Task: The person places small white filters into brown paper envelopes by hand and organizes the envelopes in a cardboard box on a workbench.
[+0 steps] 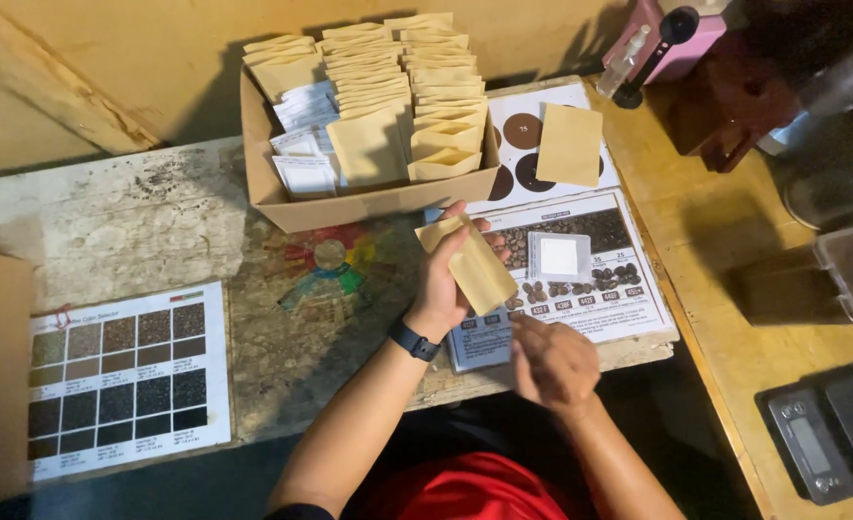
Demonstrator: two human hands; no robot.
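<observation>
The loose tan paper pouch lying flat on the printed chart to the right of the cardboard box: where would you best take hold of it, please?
I would pinch the tan paper pouch at its right edge, coming from the right. It lies flat and alone on the printed chart, and that edge looks to overhang the chart's border, so fingers may slide under there. The brown cardboard box crowds its left side.

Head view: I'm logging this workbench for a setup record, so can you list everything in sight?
cardboard box: one, brown, back of bench
paper pouches: many, tan, upright in rows in the box
white packets: several, left part of the box
loose pouch: one, tan, flat on a chart right of the box
colour chart: one, brown and black squares, left of bench
bean chart: one, under the small white square
colour wheel: one, multicoloured, front of the box
scale: one, dark, lower right
left hand: holds a tan pouch; dark wristband
right hand: fingers curled, below the pouch
</observation>
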